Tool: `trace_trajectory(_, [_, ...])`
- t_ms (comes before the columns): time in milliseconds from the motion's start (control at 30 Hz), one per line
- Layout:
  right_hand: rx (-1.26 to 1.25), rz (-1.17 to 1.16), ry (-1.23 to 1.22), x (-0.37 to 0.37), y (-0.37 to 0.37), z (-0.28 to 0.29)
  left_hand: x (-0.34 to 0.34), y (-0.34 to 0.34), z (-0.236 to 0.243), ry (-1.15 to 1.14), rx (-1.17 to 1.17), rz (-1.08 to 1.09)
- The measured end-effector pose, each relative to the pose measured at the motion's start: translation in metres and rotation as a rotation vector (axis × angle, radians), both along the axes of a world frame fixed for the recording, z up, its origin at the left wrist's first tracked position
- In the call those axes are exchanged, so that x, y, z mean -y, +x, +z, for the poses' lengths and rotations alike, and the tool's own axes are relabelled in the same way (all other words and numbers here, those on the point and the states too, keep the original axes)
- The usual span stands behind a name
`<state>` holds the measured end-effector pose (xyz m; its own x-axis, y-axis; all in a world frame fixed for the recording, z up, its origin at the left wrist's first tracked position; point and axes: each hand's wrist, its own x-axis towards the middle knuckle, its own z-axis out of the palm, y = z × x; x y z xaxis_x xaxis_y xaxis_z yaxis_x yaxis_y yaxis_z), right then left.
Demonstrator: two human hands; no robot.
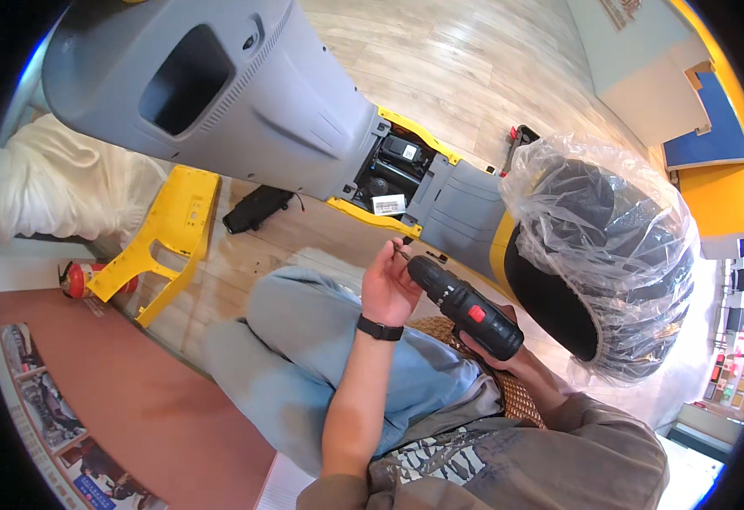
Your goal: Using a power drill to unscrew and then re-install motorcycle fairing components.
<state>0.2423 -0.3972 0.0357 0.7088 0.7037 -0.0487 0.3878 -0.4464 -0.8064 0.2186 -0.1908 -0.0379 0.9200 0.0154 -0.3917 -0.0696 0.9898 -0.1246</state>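
Black drill [465, 308] gripped in my right hand [495, 344], left hand [389, 280] pinching the bit [402, 252] at its chuck — grey scooter body [244, 93] lies open, panel unfastened, I judge

Black cordless drill [465, 308], frame centre: gripped by right hand [492, 347]; left hand [386, 285] pinches its bit tip. Grey-and-yellow scooter body [244, 102] upper left; plastic-wrapped tyre [610, 255] right; loose yellow panel [168, 238] on wooden floor [474, 68].

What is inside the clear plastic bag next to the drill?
Inside the clear plastic bag is a black seat, dark and curved, with a smooth black end face toward the drill. The crinkled, shiny plastic hides the seat's surface details, and its far side cannot be seen.
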Motion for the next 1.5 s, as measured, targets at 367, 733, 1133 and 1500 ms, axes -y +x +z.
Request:
trace_trajectory(367, [-0.166,-0.031,0.019,-0.007,-0.007,-0.002,-0.006,-0.008,-0.007,-0.072,0.204,0.047])
trace_trajectory(733, [-0.108,0.001,0.003,-0.012,-0.006,-0.001,-0.007,-0.007,0.007,0.029,-0.048,0.046])
trace_trajectory(1133, [-0.095,-0.007,0.020,-0.012,-0.008,-0.005,-0.007,-0.008,-0.011,-0.016,0.246,0.065])
trace_trajectory(1500, [-0.120,-0.037,-0.040,-0.023,-0.005,0.003,-0.009,-0.004,0.000,0.138,-0.137,0.065])
